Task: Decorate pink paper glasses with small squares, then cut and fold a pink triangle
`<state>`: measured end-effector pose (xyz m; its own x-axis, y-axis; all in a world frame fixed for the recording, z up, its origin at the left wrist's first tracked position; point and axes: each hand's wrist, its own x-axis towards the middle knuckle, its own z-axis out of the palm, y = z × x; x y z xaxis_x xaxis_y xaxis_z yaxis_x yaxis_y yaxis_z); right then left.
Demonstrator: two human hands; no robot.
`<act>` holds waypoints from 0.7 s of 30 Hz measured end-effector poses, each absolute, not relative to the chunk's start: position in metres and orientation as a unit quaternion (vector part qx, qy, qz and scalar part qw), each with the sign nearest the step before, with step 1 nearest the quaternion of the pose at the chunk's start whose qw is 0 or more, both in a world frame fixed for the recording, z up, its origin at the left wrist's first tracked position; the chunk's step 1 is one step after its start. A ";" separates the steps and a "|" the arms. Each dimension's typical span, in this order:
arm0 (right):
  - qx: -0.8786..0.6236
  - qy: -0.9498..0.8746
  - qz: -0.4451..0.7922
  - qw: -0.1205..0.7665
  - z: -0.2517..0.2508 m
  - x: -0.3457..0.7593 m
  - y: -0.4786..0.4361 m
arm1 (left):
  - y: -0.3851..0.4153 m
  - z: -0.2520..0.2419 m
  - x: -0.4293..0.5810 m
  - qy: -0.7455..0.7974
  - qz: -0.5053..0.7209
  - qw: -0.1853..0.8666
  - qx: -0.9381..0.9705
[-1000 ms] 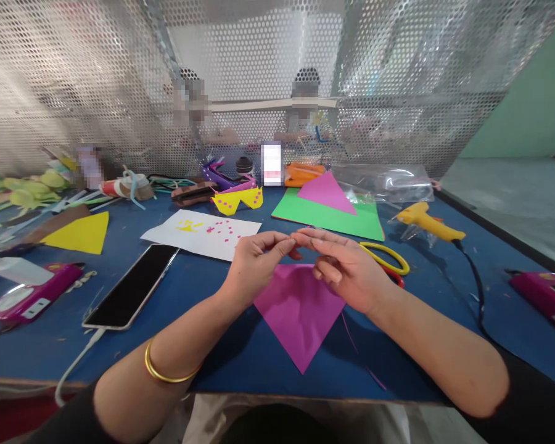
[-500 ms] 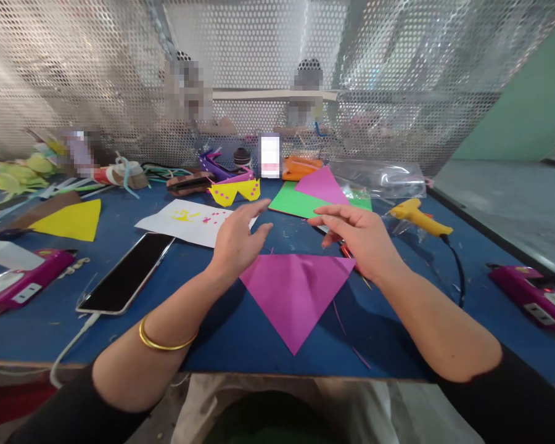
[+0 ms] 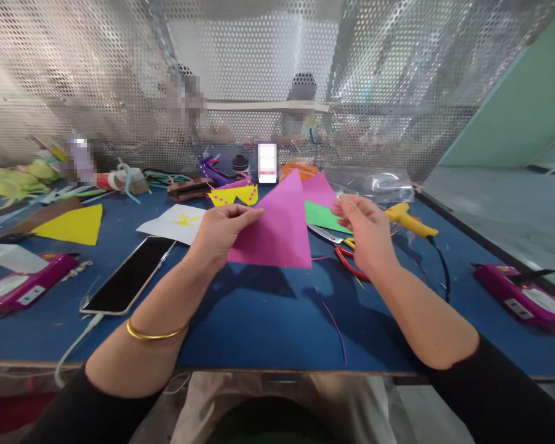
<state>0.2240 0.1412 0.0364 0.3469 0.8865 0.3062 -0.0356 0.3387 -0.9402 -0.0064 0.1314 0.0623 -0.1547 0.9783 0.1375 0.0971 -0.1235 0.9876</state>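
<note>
My left hand (image 3: 219, 231) pinches the left part of a magenta triangular sheet (image 3: 282, 228), which is raised above the blue table with one corner pointing up. To the right of the sheet is my right hand (image 3: 363, 228), its thumb and fingers drawn together; whether anything is between them cannot be made out. Scissors (image 3: 349, 262) with red and yellow handles lie beside and partly under the right hand. Behind the raised sheet are a green sheet (image 3: 324, 217) and another pink piece (image 3: 319, 188). A thin purple strip (image 3: 335, 324) lies near the table's front edge.
On the left are a black-screened phone (image 3: 129, 277), white paper (image 3: 173, 225), yellow sheet (image 3: 71, 224) and magenta power strip (image 3: 32, 280). Yellow spotted glasses (image 3: 235, 195) stand at the back. A yellow glue gun (image 3: 411, 221) and another power strip (image 3: 520, 293) are on the right.
The magenta sheet has been taken up by my left hand and turned, its point now upward. My right hand's fingers have drawn together. The view has shifted slightly.
</note>
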 end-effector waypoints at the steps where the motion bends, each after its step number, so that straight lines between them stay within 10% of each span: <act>1: -0.458 -0.462 0.393 0.650 0.036 0.223 0.139 | 0.133 0.062 -0.007 0.512 0.586 0.420 0.466; 5: -0.411 -0.482 0.583 0.509 0.030 0.209 0.128 | 0.136 0.055 -0.003 0.452 0.636 0.522 0.346; 21: -0.401 -0.457 0.576 0.546 0.027 0.202 0.120 | 0.125 0.057 0.006 0.400 0.667 0.538 0.325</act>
<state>0.2017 0.1203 0.0266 -0.0805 0.9961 0.0367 -0.2630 0.0143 -0.9647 0.0060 0.1253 0.0566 -0.2106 0.9776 0.0033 -0.4571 -0.1014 0.8836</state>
